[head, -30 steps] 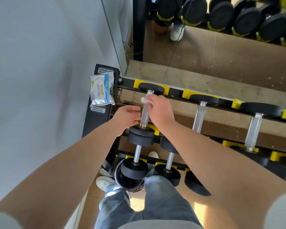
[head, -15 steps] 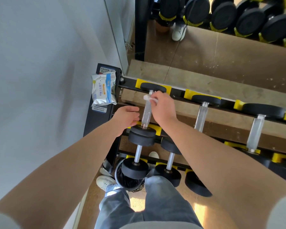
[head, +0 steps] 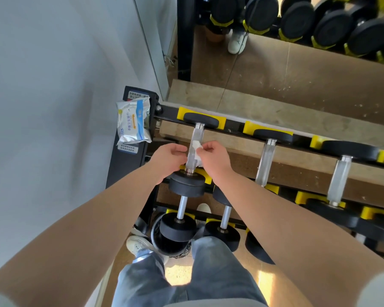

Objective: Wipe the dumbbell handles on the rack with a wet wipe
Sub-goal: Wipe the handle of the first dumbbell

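The leftmost dumbbell on the top tier of the rack (head: 233, 126) has a knurled metal handle (head: 196, 135) between black heads. My right hand (head: 215, 158) holds a white wet wipe (head: 196, 146) pressed round the lower half of that handle. My left hand (head: 167, 159) sits on the handle's left side, fingers curled toward it near the lower black head (head: 186, 183); I cannot tell whether it grips the handle. Two more top-tier handles (head: 266, 161) (head: 339, 180) lie to the right.
A wet-wipe pack (head: 133, 124) lies on the rack's left end post. Lower tiers hold more dumbbells (head: 179, 224). A grey wall is at the left, a mirror (head: 275, 52) behind the rack. My legs and a white shoe (head: 138, 245) are below.
My right hand has slid the wipe down the handle from its upper end toward the lower head. My left hand stays at the handle's left side.
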